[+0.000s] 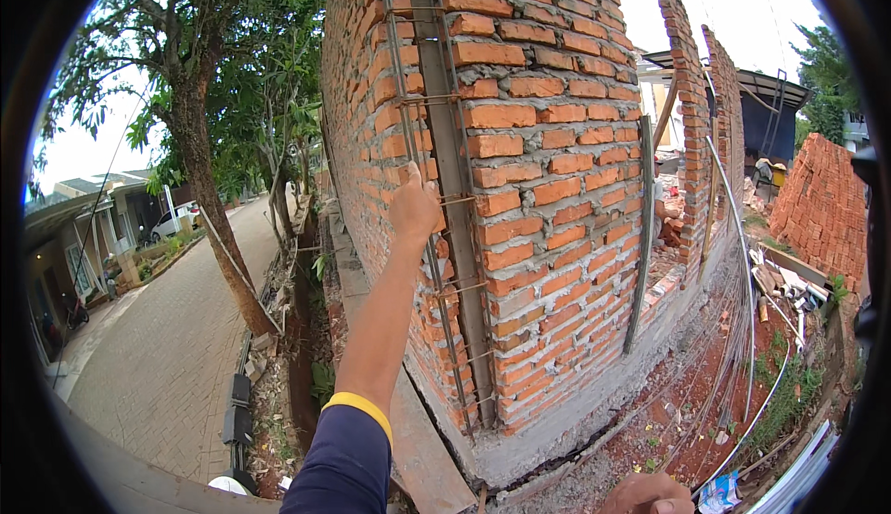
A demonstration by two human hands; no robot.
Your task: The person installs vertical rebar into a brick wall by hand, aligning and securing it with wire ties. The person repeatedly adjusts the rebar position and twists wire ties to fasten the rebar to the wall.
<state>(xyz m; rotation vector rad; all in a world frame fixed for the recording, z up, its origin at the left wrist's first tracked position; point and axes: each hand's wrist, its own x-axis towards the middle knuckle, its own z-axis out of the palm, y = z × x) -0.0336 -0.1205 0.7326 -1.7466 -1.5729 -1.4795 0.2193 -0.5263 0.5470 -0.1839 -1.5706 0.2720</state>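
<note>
– Where's the left hand [415, 206]?
– Near the frame's centre, at the bar [395, 50]; fingers bent, but I can't tell whether they pinch it.
– And the bar?
– Upright along the wall's [557, 189] corner, top to lower centre.
– Right hand [647, 495]?
– Bottom edge, grip unclear.

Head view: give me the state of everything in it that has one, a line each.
Left hand, fingers curled at the steel rods; full grip hidden.
Right hand, partly cut off by the lower edge; grip unclear.
Steel rods, upright, joined by crosspieces, not encased in concrete.
Brick wall, unplastered, mortar joints exposed.
Dark post, on end beside the wall.
Brick pile, stacked.
</note>
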